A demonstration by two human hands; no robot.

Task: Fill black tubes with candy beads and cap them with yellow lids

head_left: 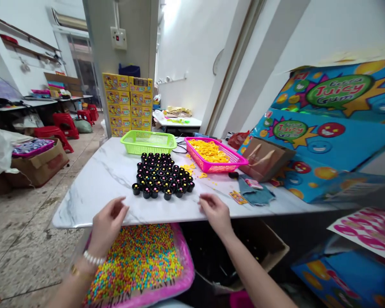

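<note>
Black cups [162, 175] cluster on a marble table [93, 179]; nearer than them, the left hand [107, 224] curls, its grip unclear, and the right hand [214, 212] hangs open, empty.

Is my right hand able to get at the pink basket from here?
Probably yes. The right hand hovers at the table edge, and only a few loose yellow pieces lie between it and the pink basket.

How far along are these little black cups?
Done: the small black cups on the white marble table show coloured beads inside. In hand: left hand and right hand hover at its edge, grip unclear. Left: yellow pieces fill the pink mesh basket, apparently unused.
</note>
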